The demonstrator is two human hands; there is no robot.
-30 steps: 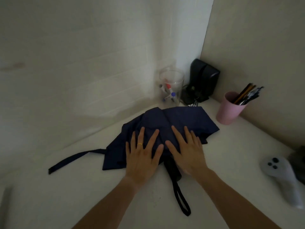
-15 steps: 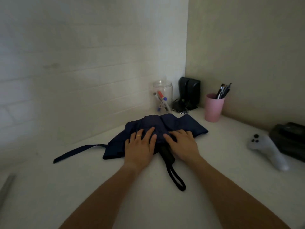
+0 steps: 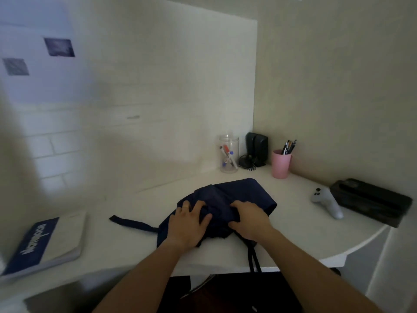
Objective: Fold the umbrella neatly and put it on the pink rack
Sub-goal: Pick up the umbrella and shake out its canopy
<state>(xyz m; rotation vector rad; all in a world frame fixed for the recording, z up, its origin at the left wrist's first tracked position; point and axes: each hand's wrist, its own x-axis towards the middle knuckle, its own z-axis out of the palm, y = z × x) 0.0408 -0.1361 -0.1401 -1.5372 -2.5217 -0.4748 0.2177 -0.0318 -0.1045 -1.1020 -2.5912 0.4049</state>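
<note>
A navy blue umbrella (image 3: 225,195) lies collapsed and bunched on the white desk (image 3: 304,233). Its closing strap (image 3: 133,222) trails to the left. Its black wrist loop (image 3: 253,258) hangs over the desk's front edge. My left hand (image 3: 187,224) rests on the left part of the fabric with fingers spread. My right hand (image 3: 248,220) grips the right part, fingers curled into the cloth near the handle, which is hidden under it. No pink rack is in view.
A blue and white notebook (image 3: 45,240) lies at the left. At the back corner stand a clear jar of markers (image 3: 229,157), a black speaker (image 3: 257,150) and a pink cup of pens (image 3: 281,164). A white controller (image 3: 327,204) and a black case (image 3: 372,202) lie at the right.
The view has pulled back and up. Both hands have drawn the umbrella toward the desk's front edge, and the fabric is more bunched. My right fingers went from flat to curled.
</note>
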